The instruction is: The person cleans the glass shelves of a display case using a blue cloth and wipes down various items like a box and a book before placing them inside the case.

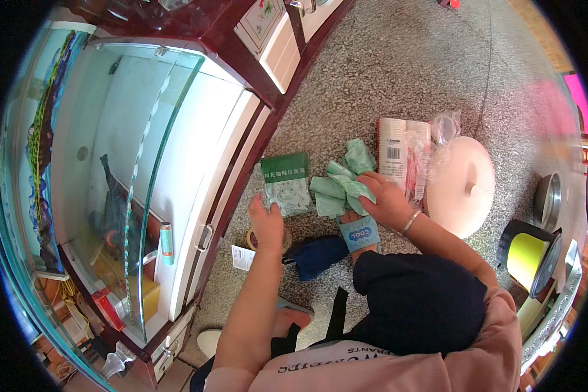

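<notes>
My right hand holds part of a bunch of pale green plastic bags, folded or rolled, just above the slippered foot. My left hand is raised with its fingers apart and nothing in it, near a green and white bag packet that bears writing. A roll of tape lies partly hidden behind the left wrist. Right of the bags, stacked paper cups in plastic wrap lie against a round, ribbed, pale pink lid.
A glass-fronted cabinet runs along the left. Dark blue cloth and a white paper slip lie on the speckled floor. A yellow and black container and a metal bowl are at the right.
</notes>
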Available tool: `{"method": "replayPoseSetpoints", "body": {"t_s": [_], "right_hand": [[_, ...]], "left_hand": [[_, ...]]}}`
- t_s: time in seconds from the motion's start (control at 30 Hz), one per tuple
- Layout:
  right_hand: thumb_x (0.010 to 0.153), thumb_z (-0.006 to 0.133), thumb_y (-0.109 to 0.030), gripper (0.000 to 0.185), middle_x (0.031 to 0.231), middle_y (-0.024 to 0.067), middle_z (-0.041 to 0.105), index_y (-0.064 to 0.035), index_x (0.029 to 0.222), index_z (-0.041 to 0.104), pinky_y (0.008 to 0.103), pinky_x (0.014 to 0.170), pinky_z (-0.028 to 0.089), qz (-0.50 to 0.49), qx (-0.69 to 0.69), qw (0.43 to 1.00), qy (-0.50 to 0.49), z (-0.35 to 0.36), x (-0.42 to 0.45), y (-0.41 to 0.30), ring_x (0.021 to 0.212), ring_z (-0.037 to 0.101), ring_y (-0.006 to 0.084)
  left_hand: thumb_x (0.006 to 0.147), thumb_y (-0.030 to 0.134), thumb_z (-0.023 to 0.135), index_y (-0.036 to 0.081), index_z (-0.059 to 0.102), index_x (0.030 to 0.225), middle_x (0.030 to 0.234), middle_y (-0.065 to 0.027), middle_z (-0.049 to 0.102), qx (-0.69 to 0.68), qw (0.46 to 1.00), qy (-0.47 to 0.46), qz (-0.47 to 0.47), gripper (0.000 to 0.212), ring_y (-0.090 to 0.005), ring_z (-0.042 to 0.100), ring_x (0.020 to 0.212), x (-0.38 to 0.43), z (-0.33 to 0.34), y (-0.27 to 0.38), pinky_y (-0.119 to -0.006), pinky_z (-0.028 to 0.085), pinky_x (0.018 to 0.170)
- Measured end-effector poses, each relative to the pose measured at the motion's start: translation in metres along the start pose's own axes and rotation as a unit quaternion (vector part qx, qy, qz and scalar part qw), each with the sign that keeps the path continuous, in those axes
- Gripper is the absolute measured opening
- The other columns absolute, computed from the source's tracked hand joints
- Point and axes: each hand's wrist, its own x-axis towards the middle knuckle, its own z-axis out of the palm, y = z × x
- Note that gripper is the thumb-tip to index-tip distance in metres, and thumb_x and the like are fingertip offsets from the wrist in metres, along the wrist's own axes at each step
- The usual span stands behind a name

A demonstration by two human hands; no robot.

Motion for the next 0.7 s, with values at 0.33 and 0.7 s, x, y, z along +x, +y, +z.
{"method": "replayPoseSetpoints", "body": {"t_s": [0.33,0.7], "right_hand": [[0.073,0.057,-0.026,0.067,0.120,0.0202,0.044,0.0014,0.127,0.029,0.0397,0.097,0.030,-0.074,-0.060,0.987,-0.129,0.066,0.066,-0.017,0.108,0.046,0.0316],[0.072,0.060,-0.028,0.072,0.112,0.0248,0.049,0.0015,0.128,0.026,0.0406,0.093,0.033,-0.047,0.040,0.993,-0.103,0.052,0.055,-0.020,0.105,0.046,0.0363]], "left_hand": [[0.067,0.022,0.067,-0.005,0.045,0.111,0.102,-0.0209,0.055,-0.100,0.957,-0.171,-0.214,0.056,-0.0304,0.056,0.091,0.048,0.016,-0.019,-0.039,0.043,0.079],[0.066,0.024,0.069,0.000,0.059,0.091,0.088,-0.0119,0.061,-0.201,0.949,-0.207,-0.123,0.036,-0.0191,0.059,0.076,0.012,-0.017,0.058,-0.030,0.044,0.068]]}}
